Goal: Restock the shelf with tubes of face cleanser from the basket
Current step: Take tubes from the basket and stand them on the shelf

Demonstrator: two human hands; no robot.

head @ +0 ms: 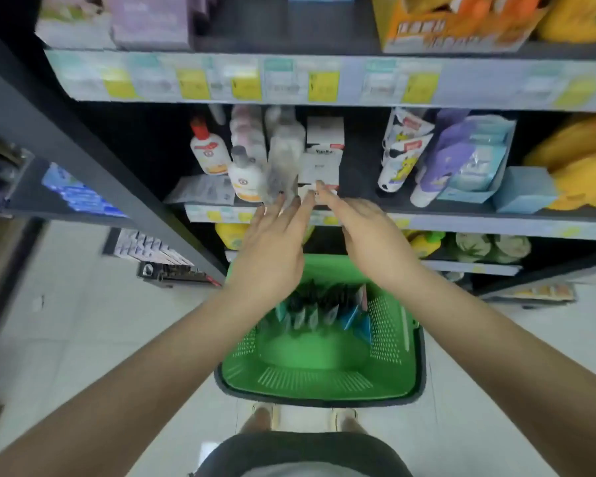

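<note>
A shop aisle, personal-care section.

Dark shelves (pixel 461 208) carry a strip of price tags (pixel 245 82) along each front edge, yellow and white, directly above the middle shelf's stock. On that shelf stand lotion bottles (pixel 210 153), white boxes (pixel 324 149) just right of them, and cartoon-printed tubes (pixel 399 156) further right. Below the shelf, on a pale tiled floor (pixel 83 321), sits a green shopping basket (pixel 324 366) with packets in it.
</note>
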